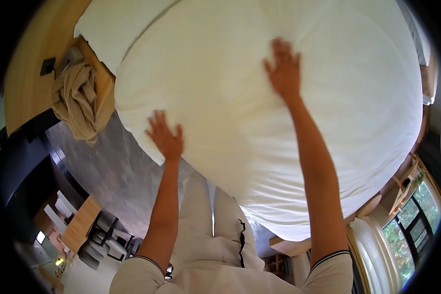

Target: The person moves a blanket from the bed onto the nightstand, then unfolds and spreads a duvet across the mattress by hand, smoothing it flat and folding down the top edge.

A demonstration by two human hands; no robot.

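Note:
A large white cover [220, 88] is spread over a bed and fills the middle of the view, with wrinkles along its near right edge. My left hand [165, 139] is over the cover's near left edge, fingers spread and holding nothing. Farther out and to the right, my right hand [283, 71] is over the cover with its fingers apart, slightly blurred, and also empty. Whether either palm presses on the cloth cannot be told for certain.
A brown cloth [78, 100] lies on a wooden bedside surface [104, 93] at the left. Grey floor [117, 166] shows below it. A wooden table [82, 223] with chairs stands lower left; a window [414, 225] and curtain [372, 245] are lower right.

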